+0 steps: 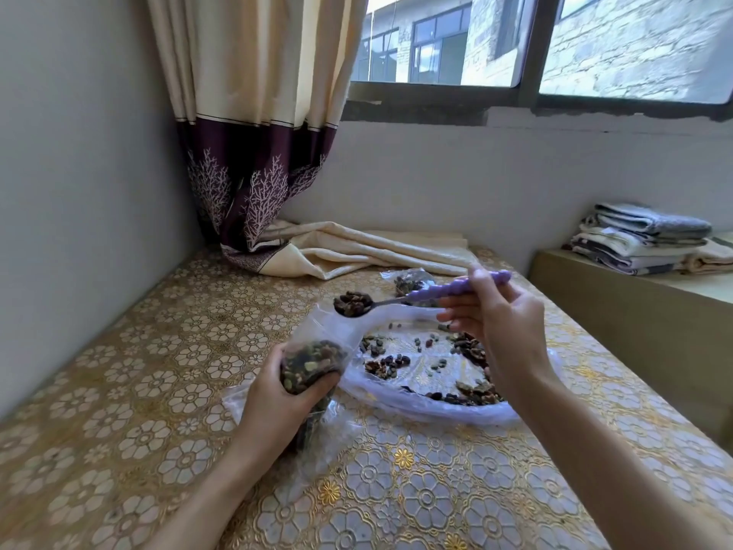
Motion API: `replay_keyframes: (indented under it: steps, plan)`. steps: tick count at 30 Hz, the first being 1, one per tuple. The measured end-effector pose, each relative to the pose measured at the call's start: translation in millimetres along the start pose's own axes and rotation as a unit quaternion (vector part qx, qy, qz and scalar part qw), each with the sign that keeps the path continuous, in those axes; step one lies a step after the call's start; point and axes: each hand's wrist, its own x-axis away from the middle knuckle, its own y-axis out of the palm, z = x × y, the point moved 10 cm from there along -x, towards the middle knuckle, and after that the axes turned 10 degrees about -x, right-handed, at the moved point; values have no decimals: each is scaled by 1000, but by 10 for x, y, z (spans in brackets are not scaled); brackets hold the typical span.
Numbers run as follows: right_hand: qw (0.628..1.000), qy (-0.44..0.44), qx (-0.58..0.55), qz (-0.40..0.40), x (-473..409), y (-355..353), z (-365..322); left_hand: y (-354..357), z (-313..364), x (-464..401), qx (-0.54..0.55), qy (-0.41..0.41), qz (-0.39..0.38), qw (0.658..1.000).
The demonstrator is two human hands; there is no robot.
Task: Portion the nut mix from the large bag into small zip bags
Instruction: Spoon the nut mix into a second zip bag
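The surface (166, 351), covered in a gold floral-patterned cloth, carries the large bag (428, 406) spread open with scattered nut mix, a small filled bag (408, 281) behind it, flat clear bags (238, 398), and the curtain's trailing end (357, 248).

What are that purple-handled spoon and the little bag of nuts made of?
The spoon: handle looks like matte lilac plastic, moulded in bumps; the bowl and neck look like shiny metal, probably steel. The small bag is thin clear plastic film; the nuts show through and it crinkles.

left hand (277, 394) gripping low; right hand (496, 319) raised, pinching.
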Motion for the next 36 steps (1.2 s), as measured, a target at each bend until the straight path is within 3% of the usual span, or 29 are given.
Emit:
replay_keyframes:
  steps: [4, 6, 10, 16, 22, 28, 36]
  plan:
    - [985, -56, 70, -148, 153, 468, -77, -17, 29, 2, 5, 7, 8, 1000]
    - [980, -68, 89, -167, 166, 518, -82, -34, 34, 4, 3, 5, 15, 1000]
    - [989, -58, 70, -115, 72, 347, -98, -55, 14, 6, 4, 0, 20, 1000]
    - [999, 24, -15, 42, -155, -371, 65, -87, 50, 22, 6, 13, 28, 999]
    - [987, 82, 26, 134, -142, -1155, 376, -77, 174, 76, -25, 43, 30, 998]
    - [981, 105, 44, 156, -240, -1514, 465, -89, 167, 87, -29, 39, 35, 998]
    - [978, 79, 186, 55, -725, -1373, 280, -93, 186, 93, -30, 45, 39, 998]
